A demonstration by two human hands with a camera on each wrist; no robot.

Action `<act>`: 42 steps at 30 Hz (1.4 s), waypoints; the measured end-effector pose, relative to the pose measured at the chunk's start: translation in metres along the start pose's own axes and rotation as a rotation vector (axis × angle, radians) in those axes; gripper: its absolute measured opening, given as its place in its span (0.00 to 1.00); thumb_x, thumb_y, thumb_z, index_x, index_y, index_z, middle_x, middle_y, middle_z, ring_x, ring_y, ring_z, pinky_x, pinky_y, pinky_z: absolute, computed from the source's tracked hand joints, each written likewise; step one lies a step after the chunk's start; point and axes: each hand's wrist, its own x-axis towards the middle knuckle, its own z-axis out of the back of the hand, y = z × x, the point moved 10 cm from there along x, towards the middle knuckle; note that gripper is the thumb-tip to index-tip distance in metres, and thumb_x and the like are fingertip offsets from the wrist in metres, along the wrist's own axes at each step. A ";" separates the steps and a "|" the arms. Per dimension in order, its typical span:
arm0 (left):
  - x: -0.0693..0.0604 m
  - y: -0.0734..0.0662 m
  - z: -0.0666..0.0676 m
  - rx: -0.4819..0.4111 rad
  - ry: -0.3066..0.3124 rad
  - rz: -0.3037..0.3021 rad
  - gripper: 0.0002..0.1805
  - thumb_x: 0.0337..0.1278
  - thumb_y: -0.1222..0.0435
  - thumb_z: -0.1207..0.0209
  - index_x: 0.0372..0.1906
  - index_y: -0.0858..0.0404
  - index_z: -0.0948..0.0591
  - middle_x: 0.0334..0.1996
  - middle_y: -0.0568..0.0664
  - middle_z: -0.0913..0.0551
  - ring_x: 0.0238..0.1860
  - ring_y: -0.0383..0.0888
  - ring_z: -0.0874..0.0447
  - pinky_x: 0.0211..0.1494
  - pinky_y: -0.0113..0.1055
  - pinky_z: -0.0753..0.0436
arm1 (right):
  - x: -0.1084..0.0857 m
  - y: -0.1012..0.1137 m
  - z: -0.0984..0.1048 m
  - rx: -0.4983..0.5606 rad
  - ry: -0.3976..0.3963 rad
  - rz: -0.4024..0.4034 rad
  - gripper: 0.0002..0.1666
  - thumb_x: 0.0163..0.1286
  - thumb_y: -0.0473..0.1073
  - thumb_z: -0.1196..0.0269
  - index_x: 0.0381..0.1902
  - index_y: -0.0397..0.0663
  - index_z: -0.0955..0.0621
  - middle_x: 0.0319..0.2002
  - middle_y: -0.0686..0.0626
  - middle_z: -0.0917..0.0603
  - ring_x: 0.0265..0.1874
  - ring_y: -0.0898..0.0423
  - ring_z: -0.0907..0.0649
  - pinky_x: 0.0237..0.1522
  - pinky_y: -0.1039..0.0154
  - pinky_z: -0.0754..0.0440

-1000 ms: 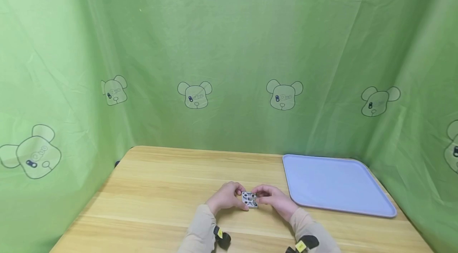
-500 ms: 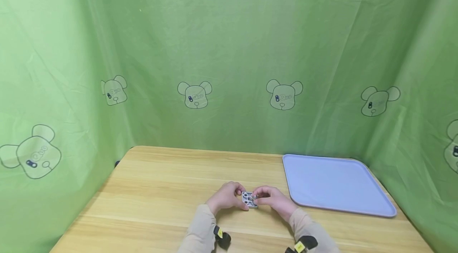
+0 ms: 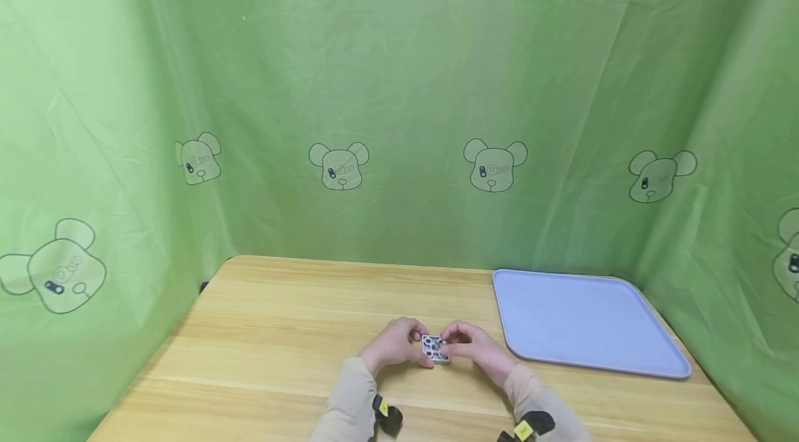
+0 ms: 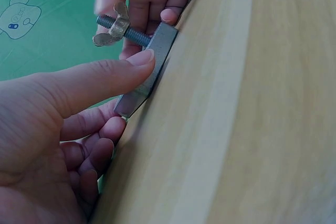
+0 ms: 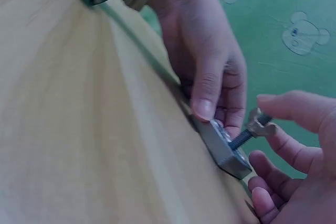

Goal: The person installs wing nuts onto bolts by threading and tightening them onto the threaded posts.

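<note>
A small square metal block [image 3: 428, 357] lies on the wooden table, with several round holes in its top. A threaded bolt [image 4: 137, 37] stands up from it, carrying a brass-coloured wing nut [image 4: 119, 23]. My left hand [image 3: 394, 343] grips the block's left side, its thumb on the near edge. On the other side my right hand [image 3: 483, 350] has thumb and forefinger at the wing nut; in the right wrist view the forefinger of the right hand [image 5: 310, 156] touches the bolt's upper end, the thumb partly out of sight.
A light blue tray [image 3: 580, 320] lies at the right of the wooden table [image 3: 281, 331]. A green curtain [image 3: 399, 81] with bear drawings surrounds the back and sides. Black wrist devices [image 3: 390, 420] are on both forearms.
The fingers of my right hand have shifted slightly around the wing nut. My left hand and the block have stayed in place.
</note>
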 end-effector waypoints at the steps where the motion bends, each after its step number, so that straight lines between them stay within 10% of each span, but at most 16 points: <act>1: 0.000 -0.001 0.000 -0.002 0.000 -0.003 0.26 0.29 0.65 0.22 0.43 0.62 0.19 0.34 0.46 0.23 0.36 0.39 0.30 0.42 0.31 0.29 | 0.000 -0.001 0.001 0.021 0.001 -0.007 0.21 0.63 0.42 0.36 0.48 0.32 0.25 0.43 0.48 0.20 0.42 0.58 0.25 0.47 0.61 0.31; 8: -0.001 -0.002 0.000 -0.002 0.002 -0.007 0.26 0.30 0.66 0.22 0.42 0.62 0.19 0.34 0.46 0.23 0.35 0.39 0.30 0.42 0.31 0.29 | 0.000 -0.005 0.007 0.149 -0.002 -0.013 0.15 0.65 0.38 0.43 0.46 0.34 0.24 0.45 0.50 0.21 0.42 0.61 0.26 0.41 0.65 0.29; 42: 0.001 0.002 -0.001 0.005 0.004 -0.002 0.25 0.30 0.64 0.22 0.42 0.61 0.19 0.35 0.46 0.24 0.36 0.39 0.31 0.41 0.31 0.31 | 0.002 -0.002 -0.003 0.002 0.032 0.024 0.20 0.62 0.37 0.35 0.48 0.29 0.23 0.45 0.45 0.19 0.45 0.56 0.24 0.52 0.59 0.31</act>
